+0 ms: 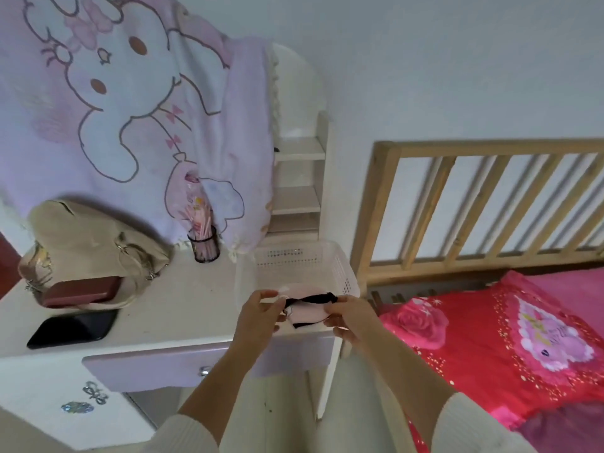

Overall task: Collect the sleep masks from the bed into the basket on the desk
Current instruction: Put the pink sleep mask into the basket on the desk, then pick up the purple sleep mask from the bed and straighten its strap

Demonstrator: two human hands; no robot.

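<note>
You're holding a pink sleep mask (305, 313) w/ a black strap in both hands, right over the front edge of the white basket (340, 273) on the desk (183, 308). Your left hand (258, 317) is pinching the mask's 9 o'clock end btwn thumb and fingers, and your right hand (344, 318) is gripping the 3 o'clock end where the strap bunches up. Mask's partly folded, hovering at the basket's 6 o'clock rim; can't tell if it's touching the rim or not.

On the desk at 9 o'clock from the basket you're looking at a mesh pen cup (203, 245), then further out a beige handbag (88, 250) w/ a dark red wallet (83, 292) resting against it and a black phone (73, 328) lying flat nearer you. Bed (510, 341) w/ the red floral cover is sitting at 3 o'clock, just beside the desk.
</note>
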